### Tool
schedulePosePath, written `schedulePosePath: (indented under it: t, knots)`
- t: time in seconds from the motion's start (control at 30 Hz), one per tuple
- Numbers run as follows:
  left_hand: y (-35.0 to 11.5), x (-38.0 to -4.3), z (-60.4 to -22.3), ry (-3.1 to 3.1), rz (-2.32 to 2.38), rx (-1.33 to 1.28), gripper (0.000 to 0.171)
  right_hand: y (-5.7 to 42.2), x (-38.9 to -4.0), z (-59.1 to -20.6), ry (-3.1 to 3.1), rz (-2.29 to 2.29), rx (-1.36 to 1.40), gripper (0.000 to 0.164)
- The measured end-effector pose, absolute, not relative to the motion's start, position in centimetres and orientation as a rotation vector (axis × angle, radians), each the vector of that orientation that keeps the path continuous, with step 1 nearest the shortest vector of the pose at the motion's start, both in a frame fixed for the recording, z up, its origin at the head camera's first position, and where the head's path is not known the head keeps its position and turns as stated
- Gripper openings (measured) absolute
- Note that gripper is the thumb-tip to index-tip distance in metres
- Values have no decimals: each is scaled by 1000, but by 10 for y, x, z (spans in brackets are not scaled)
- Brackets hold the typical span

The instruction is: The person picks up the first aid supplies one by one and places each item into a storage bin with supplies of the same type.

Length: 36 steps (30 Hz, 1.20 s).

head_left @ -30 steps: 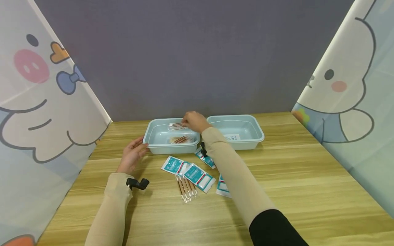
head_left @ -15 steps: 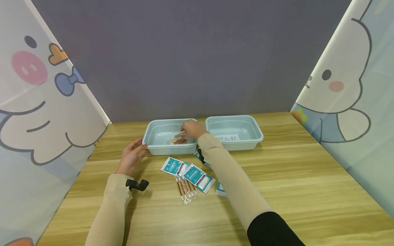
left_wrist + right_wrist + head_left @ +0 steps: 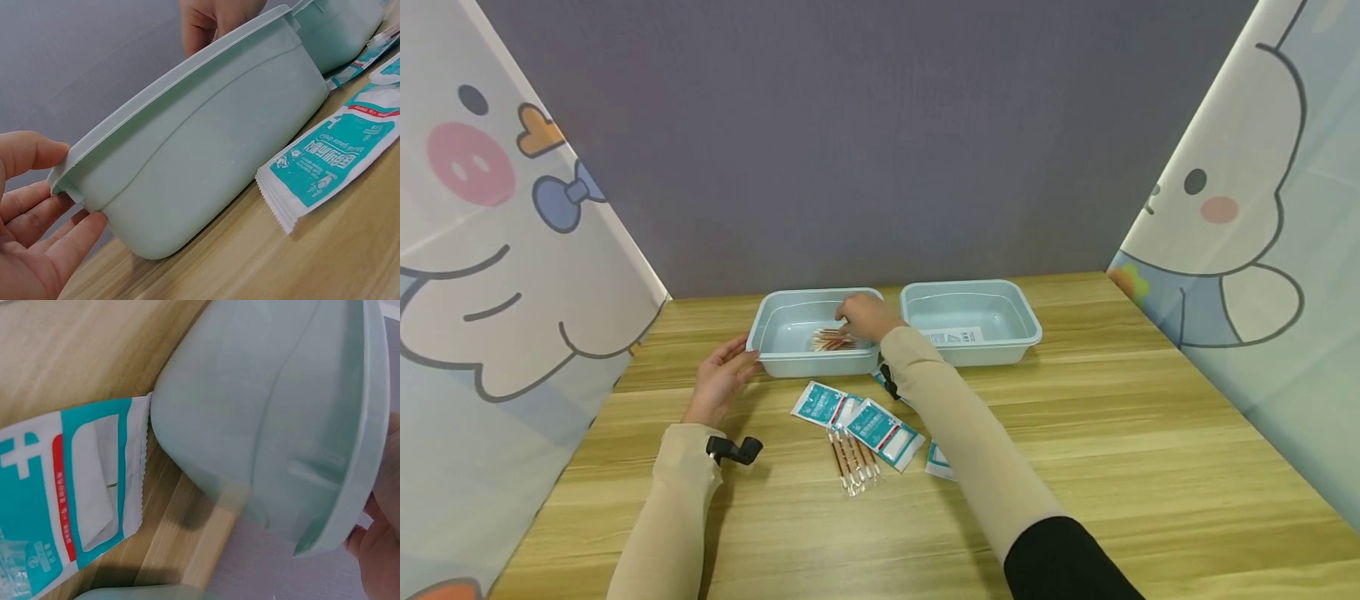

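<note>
Slim brown-and-pale cotton swabs [image 3: 831, 340] – the work in hand – lie in the near right part of the pale blue-green, rectangular plastic tray [image 3: 808, 366] on the left. Right hand [image 3: 870, 318] reaches over this tray's right side, fingers down beside the swabs; cannot tell whether they pinch anything. Left hand [image 3: 721, 382] grips the left end, thumb on the rim, fingers beneath. Advised: a light, steady rim hold so the tray does not slide; swabs handled low and laid parallel, since loose wrapping would probably slip or spread.

Around: matching right-hand tray [image 3: 992, 354] holds a flat white printed packet [image 3: 955, 336]. In front, two overlapping teal-and-white sachets [image 3: 880, 427] top a clear-wrapped row of brown swabs [image 3: 854, 467]. Obstruction: right forearm [image 3: 962, 425] partly covers another teal-and-white sachet [image 3: 939, 464] – its contents not visible.
</note>
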State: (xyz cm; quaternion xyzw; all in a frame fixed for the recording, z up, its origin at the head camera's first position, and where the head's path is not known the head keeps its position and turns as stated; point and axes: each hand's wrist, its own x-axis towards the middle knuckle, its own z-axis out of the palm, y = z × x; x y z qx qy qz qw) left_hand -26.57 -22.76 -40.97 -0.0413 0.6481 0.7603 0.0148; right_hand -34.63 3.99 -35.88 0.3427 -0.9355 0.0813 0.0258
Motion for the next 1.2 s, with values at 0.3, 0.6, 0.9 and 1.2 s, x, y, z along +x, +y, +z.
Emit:
schedulePosePath:
  t: [0.3, 0.6, 0.9, 1.2]
  knots:
    - [-228, -266, -409, 2022, 2348, -122, 59, 46, -341, -344, -2838, 306, 1084, 32]
    - [-227, -264, -409, 2030, 2358, -118, 57, 61, -319, -322, -2669, 339, 1157, 29]
    - [-225, -266, -409, 2026, 2366, -124, 58, 78, -295, -314, -2546, 331, 1176, 30]
    - [-228, -265, -409, 2019, 2350, -139, 58, 91, -276, -324, -2566, 279, 1161, 33]
